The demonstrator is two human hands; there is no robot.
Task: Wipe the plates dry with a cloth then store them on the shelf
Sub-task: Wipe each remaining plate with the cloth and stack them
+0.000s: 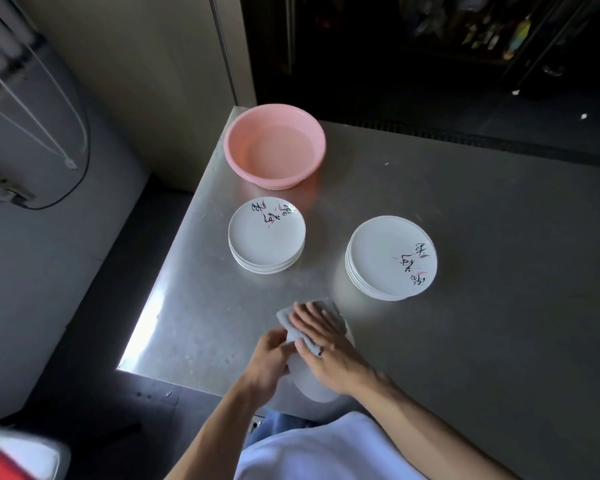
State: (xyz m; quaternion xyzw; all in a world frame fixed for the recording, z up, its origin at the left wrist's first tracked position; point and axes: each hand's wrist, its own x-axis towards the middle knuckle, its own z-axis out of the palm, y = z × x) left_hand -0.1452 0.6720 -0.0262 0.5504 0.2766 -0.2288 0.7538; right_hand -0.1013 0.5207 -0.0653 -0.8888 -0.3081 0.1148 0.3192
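Note:
My left hand (270, 358) grips the left rim of a white plate (314, 384) held above the table's near edge. My right hand (326, 344) presses a grey cloth (291, 322) flat onto the plate with straight fingers. Most of the plate is hidden under the cloth and hands. Two stacks of white plates with painted characters stand on the steel table: a smaller stack (266, 237) at centre left and a larger stack (390, 259) to the right.
A pink basin (236, 147) holding water sits at the table's far left corner. The steel table (499, 271) stretches right. Its left edge drops to a dark floor. A dark cabinet (430, 46) stands behind the table.

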